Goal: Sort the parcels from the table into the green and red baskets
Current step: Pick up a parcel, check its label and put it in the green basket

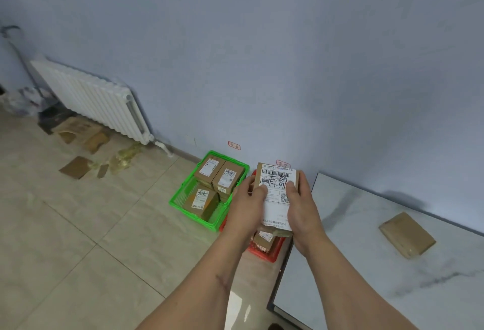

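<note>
A brown parcel [277, 183] with a white shipping label and black handwriting is held up between both hands, over the red basket [264, 253]. My left hand [247, 209] grips its left edge, thumb on the label. My right hand [301, 209] grips its right edge the same way. The red basket is mostly hidden behind the parcel and hands; a labelled parcel shows inside it. The green basket [183, 204] on the floor to the left holds several labelled brown parcels. One brown parcel [407, 235] lies label-down on the white marble table [366, 277] at the right.
A white radiator [91, 99] hangs on the blue wall at the left. Flattened cardboard pieces [78, 167] and yellowish tape scraps lie on the tiled floor below it. Two small red-framed labels [234, 145] stick on the wall above the baskets.
</note>
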